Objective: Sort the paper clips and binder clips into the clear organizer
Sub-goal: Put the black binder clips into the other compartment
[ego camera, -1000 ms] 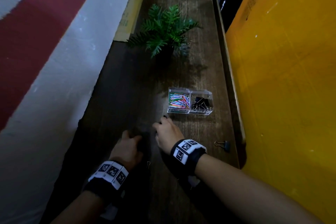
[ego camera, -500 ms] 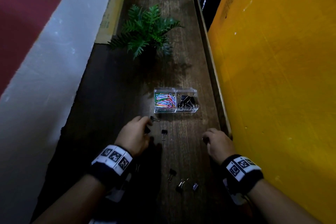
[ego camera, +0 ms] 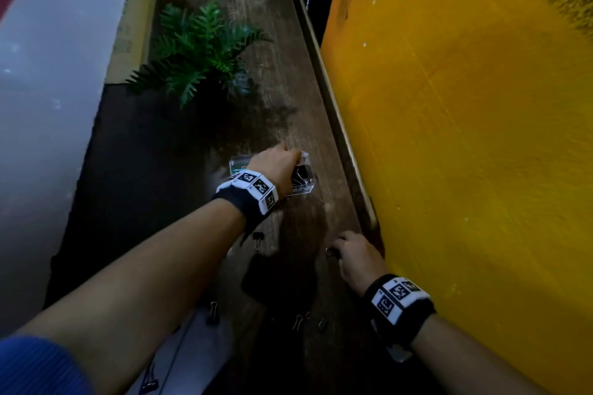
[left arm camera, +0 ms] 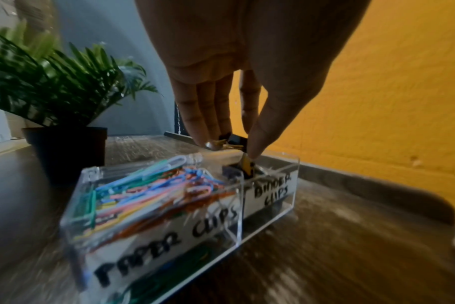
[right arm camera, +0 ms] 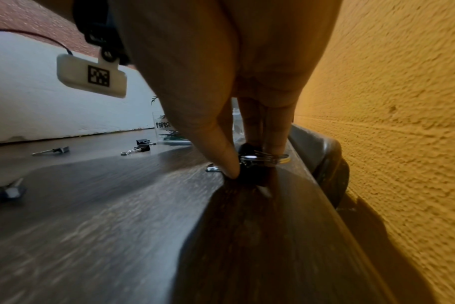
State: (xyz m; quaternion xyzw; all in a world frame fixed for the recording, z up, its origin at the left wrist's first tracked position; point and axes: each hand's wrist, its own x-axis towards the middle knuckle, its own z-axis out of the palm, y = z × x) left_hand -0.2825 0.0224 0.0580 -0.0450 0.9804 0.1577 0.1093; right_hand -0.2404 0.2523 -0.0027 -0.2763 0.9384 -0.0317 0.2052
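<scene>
The clear organizer [left arm camera: 169,242] has two compartments, labelled PAPER CLIPS and BINDER CLIPS. Coloured paper clips [left arm camera: 148,191] fill the left one. My left hand [left arm camera: 229,148] hovers over the right compartment and pinches a black binder clip [left arm camera: 237,139] between thumb and fingers. In the head view the left hand [ego camera: 282,160] covers most of the organizer [ego camera: 301,192]. My right hand [right arm camera: 249,164] is down on the table by the right edge and pinches another black binder clip [right arm camera: 252,162]. Several loose binder clips [ego camera: 258,239] lie on the table nearer to me.
A potted fern [ego camera: 199,51] stands behind the organizer. A yellow wall [ego camera: 465,138] runs close along the right, with a raised wooden lip [ego camera: 324,74] at the table's edge. A white wall borders the left. Flat cardboard [ego camera: 131,35] leans at the far left.
My left hand has lifted off the table and moved forward over the organizer with a binder clip. My right hand has stayed by the right edge on its clip.
</scene>
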